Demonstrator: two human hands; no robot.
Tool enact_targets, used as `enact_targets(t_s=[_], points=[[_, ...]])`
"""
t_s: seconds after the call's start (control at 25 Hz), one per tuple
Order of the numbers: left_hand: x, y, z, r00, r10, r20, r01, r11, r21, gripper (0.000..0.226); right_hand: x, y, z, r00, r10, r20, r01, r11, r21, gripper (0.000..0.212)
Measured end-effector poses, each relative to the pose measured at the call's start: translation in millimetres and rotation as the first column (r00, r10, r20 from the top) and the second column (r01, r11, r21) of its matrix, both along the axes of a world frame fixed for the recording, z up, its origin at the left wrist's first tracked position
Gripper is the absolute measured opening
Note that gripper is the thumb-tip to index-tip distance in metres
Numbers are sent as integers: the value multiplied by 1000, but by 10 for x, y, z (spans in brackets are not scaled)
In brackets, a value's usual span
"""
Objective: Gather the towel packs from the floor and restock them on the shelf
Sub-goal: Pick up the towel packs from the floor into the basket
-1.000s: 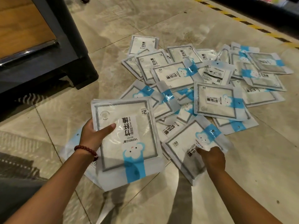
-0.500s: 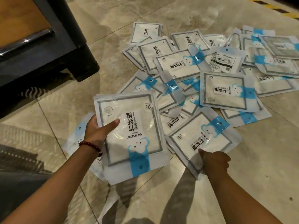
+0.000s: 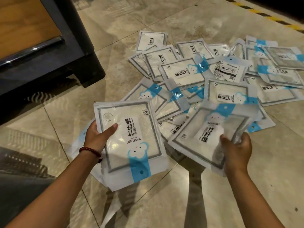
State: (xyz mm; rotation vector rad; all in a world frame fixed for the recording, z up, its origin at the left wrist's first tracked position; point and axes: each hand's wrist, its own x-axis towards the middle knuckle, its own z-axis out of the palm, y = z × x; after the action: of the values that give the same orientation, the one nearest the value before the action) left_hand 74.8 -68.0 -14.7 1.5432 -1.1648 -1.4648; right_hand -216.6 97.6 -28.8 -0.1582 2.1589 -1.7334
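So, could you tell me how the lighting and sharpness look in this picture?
Head view: dim, warm light; pale glare patches on the glossy beige floor tiles; the white-and-blue plastic towel pack in the right hand looks slightly smeared, while the stack of packs in the left hand reads sharp.

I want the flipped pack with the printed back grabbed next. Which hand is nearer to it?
Right. The right hand, gripping a pack, sits nearly straight below the flipped pack in view; the left hand, holding a stack, is far to its lower left.
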Motion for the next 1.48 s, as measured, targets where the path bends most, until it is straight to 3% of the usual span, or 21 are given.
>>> enact_targets(t_s=[0.16, 0.36, 0.44, 0.6, 0.68, 0.76, 0.96, 1.04, 1.2, 1.48], points=[[41, -6, 54, 1000, 22, -6, -22, 1000, -19, 27, 63, -204, 462, 969, 218, 114, -202, 970, -134, 32], [-47, 11, 139, 999, -8, -33, 9, 1000, 24, 20, 481, -419, 623, 805, 553, 216, -511, 831, -221, 41], [-99, 11, 169, 999, 2, -34, -1, 999, 32, 19, 623, -479, 575, 771, 612, 174, -589, 790, -171, 36], [-161, 26, 177, 1000, -11, 24, 11, 1000, 13, 53, 798, -558, 434, 741, 659, 130, -658, 751, -57, 35], [-183, 61, 177, 998, -13, -64, 16, 999, 49, 58, 881, -583, 408, 702, 709, 72, -711, 703, 0, 33], [-186, 88, 171, 986, -9, -165, 24, 996, 90, 54, 947, -606, 371, 666, 746, 8, -746, 665, 43, 30], [-90, 52, 82, 994, 39, -98, -28, 993, 115, 26, 976, -721, 131, 572, 819, -48, -789, 566, 240, 20], [-45, 24, 45, 994, 79, -76, -71, 992, 106, 23, 889, -792, 22, 612, 791, -11, -757, 590, 281, 19], [79, -37, -7, 982, 172, -77, -167, 983, 72, 22, 573, -947, -295, 791, 590, 163, -612, 758, 227, 26], [157, -140, -147, 956, 280, -88, -276, 959, 63, 18, 384, -1422, -719, 830, 362, 424, -471, 862, 187, 29]])
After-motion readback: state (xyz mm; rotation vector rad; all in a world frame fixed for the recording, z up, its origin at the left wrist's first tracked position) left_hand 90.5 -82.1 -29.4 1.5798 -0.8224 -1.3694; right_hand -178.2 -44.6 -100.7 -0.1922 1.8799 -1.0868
